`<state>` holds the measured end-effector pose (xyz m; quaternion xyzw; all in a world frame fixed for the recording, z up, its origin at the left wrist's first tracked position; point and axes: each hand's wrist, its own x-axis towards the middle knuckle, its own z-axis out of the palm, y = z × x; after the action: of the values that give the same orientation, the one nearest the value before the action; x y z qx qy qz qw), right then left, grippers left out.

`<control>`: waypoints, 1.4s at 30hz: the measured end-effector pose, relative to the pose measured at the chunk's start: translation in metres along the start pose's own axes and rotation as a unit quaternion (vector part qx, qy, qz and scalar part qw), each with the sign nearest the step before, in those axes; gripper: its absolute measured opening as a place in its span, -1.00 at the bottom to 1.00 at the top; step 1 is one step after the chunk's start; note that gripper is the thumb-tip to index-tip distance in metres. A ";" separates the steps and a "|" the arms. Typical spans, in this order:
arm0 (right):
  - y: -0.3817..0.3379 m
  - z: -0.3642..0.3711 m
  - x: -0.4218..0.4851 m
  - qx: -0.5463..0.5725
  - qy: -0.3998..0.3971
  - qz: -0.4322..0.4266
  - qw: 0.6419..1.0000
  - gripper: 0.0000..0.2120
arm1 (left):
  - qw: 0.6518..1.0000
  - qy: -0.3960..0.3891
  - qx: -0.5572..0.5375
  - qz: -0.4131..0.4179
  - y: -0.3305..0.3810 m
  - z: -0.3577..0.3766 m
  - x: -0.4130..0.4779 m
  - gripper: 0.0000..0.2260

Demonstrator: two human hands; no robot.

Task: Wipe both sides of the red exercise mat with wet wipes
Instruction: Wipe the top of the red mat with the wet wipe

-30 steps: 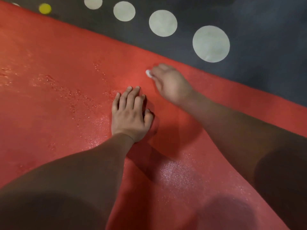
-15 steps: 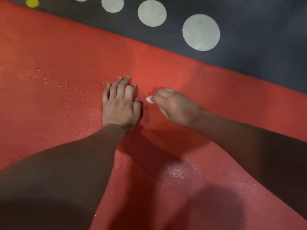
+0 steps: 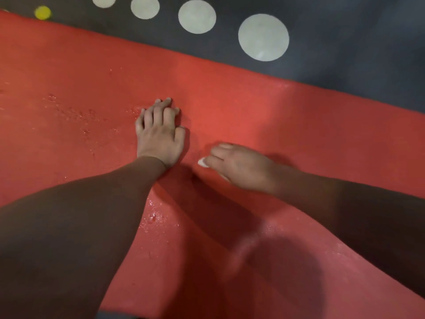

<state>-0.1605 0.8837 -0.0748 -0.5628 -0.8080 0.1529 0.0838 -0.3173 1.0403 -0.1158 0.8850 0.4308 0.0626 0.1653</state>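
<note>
Mat: red exercise mat (image 3: pixel 299 116) lies spread on dark floor (image 3: pixel 356 31) and fills most of the view. Far edge runs below a row of pale circles (image 3: pixel 263 37) + one yellow dot (image 3: pixel 42 12).
L hand: left hand (image 3: pixel 159 132) palm-down on mat, approx mid-width. Fingers mostly straight, a bit bunched, nothing held. Prob. pins the mat.
R hand: right hand (image 3: pixel 239 166) just beside L wrist, low on mat, motion-blurred. Fingers bent over wet wipe (image 3: pixel 202 162). Only a small white tip shows past fingertips, rest hidden under the hand.
Wet marks: droplets (image 3: pixel 76 113) left of L hand, more sheen by L forearm + toward near edge. Strip right of L hand looks matte, can't tell if damp.
Change: 1 s ago R hand + wipe at far edge of mat, 0.5 s ago abt level w/ L fingers, now level w/ L wrist. Reads as one stroke pulled from far edge toward the body. L hand in same spot throughout.
Meaning: another lane of this face covered. Wiping under way, not done.
Progress: can't tell which face is up or whether the other face is done, so no call on overall share.
Next: prob. finish the pull to near edge, then back to far edge one lane over to the right.
Risk: wipe balled small, so narrow lanes and easy to leave gaps. Mat looks rippled near the body and may bunch under a hard pull.
</note>
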 end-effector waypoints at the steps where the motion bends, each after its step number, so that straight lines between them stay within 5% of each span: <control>1: 0.006 -0.003 -0.002 -0.009 -0.004 -0.001 1.000 -0.80 | 1.000 -0.015 -0.005 -0.009 0.000 -0.001 0.001 -0.62; 8: 0.033 -0.003 0.003 -0.020 0.177 0.283 0.942 -0.88 | 0.989 -0.136 -0.034 -0.052 0.002 -0.022 0.012 -0.58; 12: -0.025 0.021 -0.016 0.008 0.105 0.149 0.983 -0.87 | 0.982 -0.190 -0.014 0.006 -0.004 -0.041 0.012 -0.49; 15: -0.031 0.023 -0.029 -0.007 0.051 0.058 0.997 -0.83 | 0.987 -0.157 0.010 0.015 -0.013 -0.057 -0.009 -0.50; 22: -0.013 0.020 -0.008 -0.041 0.199 0.301 0.932 -0.81 | 0.980 -0.176 0.060 -0.066 -0.032 -0.039 -0.071 -0.45; 29: -0.047 0.029 0.001 -0.004 0.046 0.036 0.998 -0.82 | 0.975 -0.190 0.095 -0.062 -0.039 -0.027 -0.075 -0.43; 35: -0.009 0.022 0.025 -0.021 0.195 0.302 0.933 -0.89 | 0.964 -0.246 0.082 -0.057 -0.040 -0.036 -0.069 -0.42; 40: -0.066 0.033 0.012 0.011 0.054 0.029 0.998 -0.81 | 0.959 -0.266 0.084 -0.057 -0.041 -0.034 -0.067 -0.41; 42: -0.049 0.024 0.017 -0.028 0.028 -0.002 0.999 -0.85 | 0.959 -0.263 0.087 -0.057 -0.041 -0.034 -0.067 -0.41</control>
<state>-0.2171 0.8803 -0.0816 -0.5674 -0.8105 0.1138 0.0910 -0.3982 1.0195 -0.0967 0.8553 0.4251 -0.2196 0.1989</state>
